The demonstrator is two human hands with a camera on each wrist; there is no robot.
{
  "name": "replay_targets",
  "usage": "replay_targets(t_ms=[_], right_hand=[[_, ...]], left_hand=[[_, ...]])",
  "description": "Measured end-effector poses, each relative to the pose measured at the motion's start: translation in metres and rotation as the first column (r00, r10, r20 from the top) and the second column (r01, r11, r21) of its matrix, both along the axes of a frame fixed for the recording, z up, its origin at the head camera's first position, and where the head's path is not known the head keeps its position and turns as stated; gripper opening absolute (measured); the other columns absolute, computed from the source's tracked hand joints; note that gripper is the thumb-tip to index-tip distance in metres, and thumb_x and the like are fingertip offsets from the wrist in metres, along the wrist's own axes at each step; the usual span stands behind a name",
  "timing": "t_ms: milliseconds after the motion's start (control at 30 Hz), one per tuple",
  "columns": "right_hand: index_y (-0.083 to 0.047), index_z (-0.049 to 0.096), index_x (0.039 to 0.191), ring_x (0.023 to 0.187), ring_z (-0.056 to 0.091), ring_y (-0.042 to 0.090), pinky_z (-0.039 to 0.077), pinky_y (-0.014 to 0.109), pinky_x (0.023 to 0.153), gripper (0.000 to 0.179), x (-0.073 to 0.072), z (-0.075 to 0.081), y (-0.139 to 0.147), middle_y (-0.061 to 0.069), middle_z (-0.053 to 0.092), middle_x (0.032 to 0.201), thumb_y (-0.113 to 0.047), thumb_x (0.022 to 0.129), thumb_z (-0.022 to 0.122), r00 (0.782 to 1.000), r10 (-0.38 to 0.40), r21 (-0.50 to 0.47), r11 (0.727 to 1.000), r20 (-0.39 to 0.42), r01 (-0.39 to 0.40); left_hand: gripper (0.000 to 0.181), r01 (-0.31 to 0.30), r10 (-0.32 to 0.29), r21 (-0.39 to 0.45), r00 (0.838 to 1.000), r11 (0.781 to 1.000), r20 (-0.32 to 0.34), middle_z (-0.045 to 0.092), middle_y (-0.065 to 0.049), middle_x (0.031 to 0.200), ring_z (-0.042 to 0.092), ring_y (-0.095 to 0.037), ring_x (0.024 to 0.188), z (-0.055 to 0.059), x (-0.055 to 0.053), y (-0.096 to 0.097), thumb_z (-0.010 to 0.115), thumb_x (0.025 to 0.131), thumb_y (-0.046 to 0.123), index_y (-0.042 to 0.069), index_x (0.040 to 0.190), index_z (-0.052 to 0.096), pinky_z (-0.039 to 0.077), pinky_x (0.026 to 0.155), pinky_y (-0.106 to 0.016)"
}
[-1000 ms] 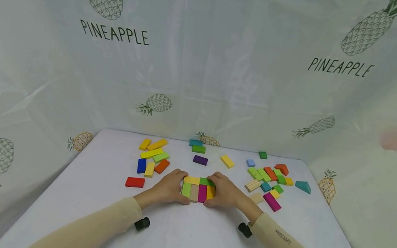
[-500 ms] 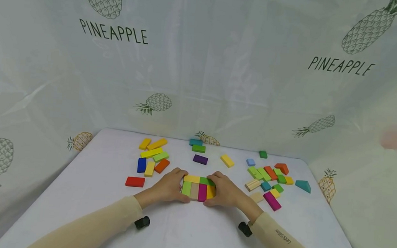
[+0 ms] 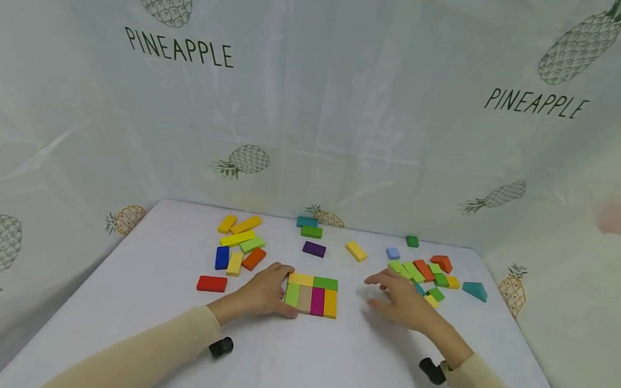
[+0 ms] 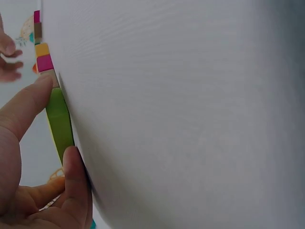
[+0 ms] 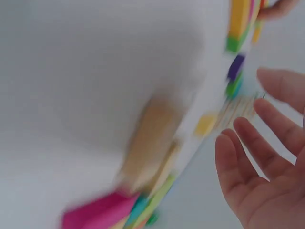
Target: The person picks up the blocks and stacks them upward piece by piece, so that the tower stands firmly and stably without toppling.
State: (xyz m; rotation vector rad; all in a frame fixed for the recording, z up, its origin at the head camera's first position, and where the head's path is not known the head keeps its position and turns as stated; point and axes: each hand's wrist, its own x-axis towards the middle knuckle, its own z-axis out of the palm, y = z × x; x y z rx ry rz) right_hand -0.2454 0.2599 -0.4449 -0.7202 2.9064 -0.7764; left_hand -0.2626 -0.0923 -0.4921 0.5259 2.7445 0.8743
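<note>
On the white table, toy blocks lie flat in a compact rectangle. Its back row has a yellow block [image 3: 301, 279] and a green block [image 3: 325, 283]. In front stand side by side a light green block [image 3: 291, 295], a beige block [image 3: 305, 300], a magenta block [image 3: 317, 301] and an orange-yellow block [image 3: 330, 303]. My left hand [image 3: 266, 292] holds the rectangle's left side, thumb at the front, fingers behind; the left wrist view shows it spanning the light green block's long side. My right hand [image 3: 403, 299] hovers right of it, fingers loosely bent, holding nothing.
Loose blocks lie at the left, including a red block [image 3: 212, 283] and a blue block [image 3: 222, 258]. Behind the rectangle is a purple block [image 3: 314, 249]. More blocks cluster at the right, partly hidden by my right hand; a teal block [image 3: 475, 291] lies beyond.
My right hand has let go of the rectangle's right side and moved right toward the cluster of blocks. My left hand and the rectangle stay in place.
</note>
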Motion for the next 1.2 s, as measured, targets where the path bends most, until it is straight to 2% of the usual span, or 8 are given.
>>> replay_targets(t_ms=[133,300,567,733,900,1000,1100,1200], right_hand=[[-0.005,0.073,0.123,0.102,0.065,0.030,0.062,0.045,0.084,0.036,0.007,0.001,0.047,0.010,0.071,0.116,-0.013,0.090,0.085,0.993,-0.091,0.032,0.995,-0.068,0.094],[-0.005,0.074,0.116,0.093,0.064,0.022,0.062,0.033,0.075,0.036,0.017,-0.009,0.088,0.006,0.070,0.106,-0.016,0.086,0.090,0.975,-0.190,0.119,0.972,-0.112,0.203],[-0.003,0.071,0.120,0.085,0.064,0.016,0.060,0.029,0.072,0.040,0.028,-0.022,0.112,0.002,0.071,0.097,-0.017,0.087,0.089,0.962,-0.272,0.112,0.957,0.015,0.269],[-0.001,0.070,0.125,0.087,0.066,0.017,0.064,0.035,0.076,0.043,0.031,-0.021,0.114,0.003,0.072,0.098,-0.013,0.087,0.088,0.950,-0.308,0.115,0.947,0.046,0.301],[-0.002,0.073,0.122,0.086,0.066,0.016,0.063,0.030,0.072,0.041,0.037,-0.013,0.107,0.003,0.073,0.100,-0.011,0.085,0.089,0.951,-0.307,0.090,0.946,-0.043,0.310],[-0.004,0.074,0.121,0.085,0.066,0.013,0.062,0.025,0.072,0.039,0.041,-0.004,0.091,0.002,0.073,0.102,-0.010,0.085,0.089,0.963,-0.263,0.051,0.963,-0.059,0.266],[-0.007,0.075,0.121,0.086,0.066,0.010,0.061,0.022,0.074,0.038,0.046,0.001,0.065,-0.001,0.072,0.104,-0.009,0.086,0.088,0.982,-0.190,0.017,0.982,-0.015,0.191],[-0.011,0.075,0.120,0.087,0.064,0.007,0.059,0.020,0.076,0.035,0.049,-0.003,0.035,-0.006,0.071,0.104,-0.011,0.088,0.087,0.994,-0.106,0.005,0.994,0.040,0.106]], left_hand=[[0.101,-0.004,0.004,0.002,1.000,1.000,-0.006,0.054,-0.010,0.147,0.058,-0.013,0.091,-0.002,-0.001,-0.004,0.096,0.075,0.050,0.010,0.155,0.049,0.060,0.085,-0.030],[0.100,-0.002,0.002,0.008,1.000,1.000,-0.013,0.054,-0.010,0.149,0.057,-0.013,0.094,-0.003,-0.002,-0.006,0.096,0.075,0.050,0.010,0.155,0.050,0.061,0.090,-0.033],[0.099,0.002,-0.003,0.029,1.000,1.000,0.013,0.054,-0.010,0.148,0.059,-0.012,0.091,0.001,-0.001,-0.005,0.096,0.076,0.047,0.010,0.155,0.050,0.060,0.084,-0.028],[0.098,0.003,-0.004,0.037,1.000,0.999,0.026,0.054,-0.008,0.147,0.060,-0.010,0.090,0.003,0.001,-0.005,0.096,0.076,0.046,0.010,0.155,0.050,0.060,0.082,-0.026],[0.098,0.011,-0.012,0.035,1.000,0.999,0.029,0.054,-0.008,0.146,0.061,-0.010,0.090,0.003,0.000,-0.005,0.096,0.076,0.046,0.011,0.155,0.050,0.060,0.083,-0.026],[0.098,0.018,-0.019,0.036,0.999,0.999,0.031,0.055,-0.007,0.146,0.061,-0.009,0.091,0.002,-0.002,-0.005,0.096,0.076,0.047,0.012,0.155,0.049,0.060,0.084,-0.026],[0.098,0.022,-0.024,0.041,0.999,0.999,0.037,0.055,-0.006,0.144,0.062,-0.009,0.092,0.000,-0.003,-0.006,0.096,0.076,0.046,0.013,0.156,0.049,0.061,0.084,-0.026],[0.097,0.028,-0.031,0.047,0.999,0.998,0.043,0.056,-0.006,0.142,0.062,-0.008,0.092,-0.001,-0.003,-0.008,0.097,0.076,0.043,0.014,0.156,0.049,0.061,0.084,-0.025]])
